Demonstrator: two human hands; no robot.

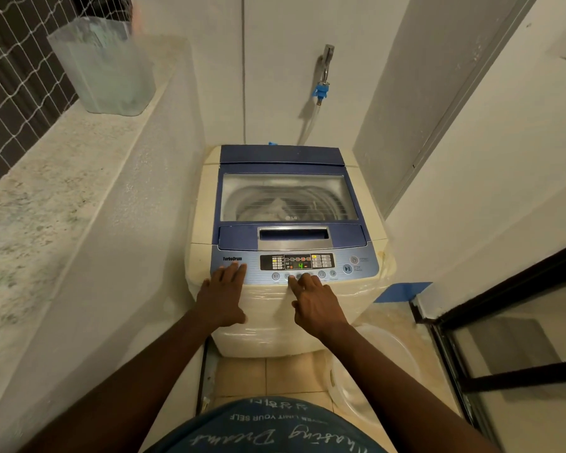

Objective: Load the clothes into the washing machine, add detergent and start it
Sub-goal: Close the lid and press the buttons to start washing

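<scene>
You stand right in front of the washing machine [288,243], a top-loader tucked between the white wall and the stone ledge [46,197], and its lid [286,197] is down with a pale heap of clothes [276,206] showing through the window. Your left hand [224,297] lies flat and spread on the front left corner of the control panel [294,266], gripping nothing, while your right hand [314,302] is curled with the forefinger out, its tip on one of the small round buttons just below the lit display [300,265], which shows a green 4. From here nothing needs lifting, so think of the panel as your only handhold: it looks like a stiff plastic face with shallow membrane keys, and I judge it wants a short, square press with one fingertip, not force. The cabinet appears wrapped in clear film, which may be slick, so lean on the panel edge instead. The start/pause button [347,269] sits well to the right of your fingertip, near the panel's far end; whether detergent is already in cannot be told.
</scene>
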